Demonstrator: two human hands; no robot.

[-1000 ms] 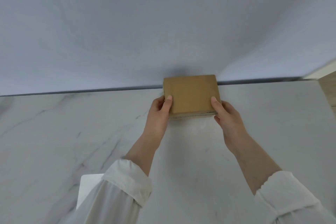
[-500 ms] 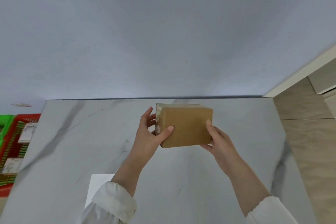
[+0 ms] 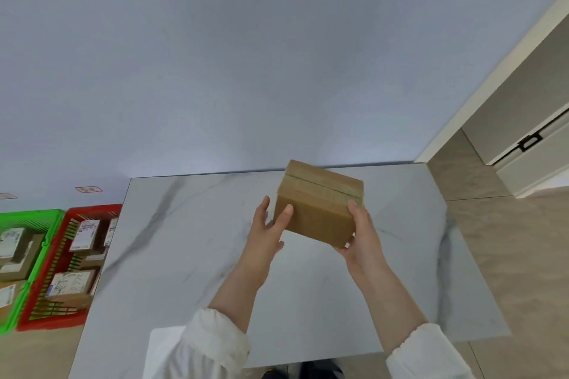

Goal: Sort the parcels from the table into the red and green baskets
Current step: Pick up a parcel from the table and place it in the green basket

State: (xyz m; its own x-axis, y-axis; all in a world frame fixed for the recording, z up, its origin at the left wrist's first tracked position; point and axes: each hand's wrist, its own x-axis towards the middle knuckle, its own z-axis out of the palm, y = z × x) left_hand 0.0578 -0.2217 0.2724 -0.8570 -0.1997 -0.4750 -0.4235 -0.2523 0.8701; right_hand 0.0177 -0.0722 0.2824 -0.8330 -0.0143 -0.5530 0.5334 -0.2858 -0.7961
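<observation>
Holding a brown cardboard parcel (image 3: 317, 209) in the air over the white marble table (image 3: 200, 240), toward the table's 12 o'clock edge and a little right of centre. Tilting it, with the 4 o'clock corner lowest and a taped seam running across the upper face.

Gripping the parcel's 9 o'clock end with the left hand (image 3: 264, 237), with the thumb laid on the near face and the fingers reaching up behind the side panel, pinching the cardboard between them. Cupping the 4 o'clock corner with the right hand (image 3: 365, 240), with the thumb pressed along the right edge and the fingers curled underneath, mostly hidden by the box.

Wearing white sleeves (image 3: 218, 338) gathered at the cuffs, with both forearms bare and rising from 6 o'clock toward the parcel.

Off the table's 9 o'clock edge, lower than the tabletop: a red basket (image 3: 95, 209) just beside the table and a green basket (image 3: 30, 215) at its own 9 o'clock side, apparently rim to rim. Both loaded with labelled boxes (image 3: 84, 235), white labels facing up.

At 3 o'clock, pale wood-toned floor (image 3: 508, 255). At 12 o'clock, a plain blue-grey wall (image 3: 246, 71) rising behind the table.
</observation>
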